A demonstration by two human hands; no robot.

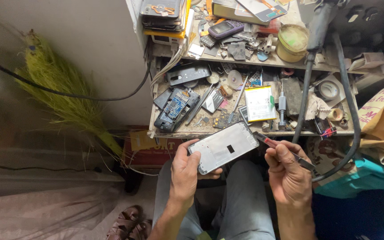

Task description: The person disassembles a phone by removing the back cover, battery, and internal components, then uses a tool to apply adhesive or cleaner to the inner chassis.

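My left hand (186, 171) grips a silver phone frame (224, 147) by its lower left corner, holding it flat over my lap with a small dark opening in its middle. My right hand (288, 173) holds a thin tool with a red and dark handle (274, 145); its tip points at the frame's right edge. Both hands hover just in front of the workbench's front edge (227, 132).
The cluttered workbench carries a white phone battery (260, 103), an opened phone with a blue circuit board (175, 108), screwdrivers, tape rolls (328, 90) and a round jar (292, 42). Thick black cables (305, 89) hang at the right. A grass broom (63, 89) leans at the left.
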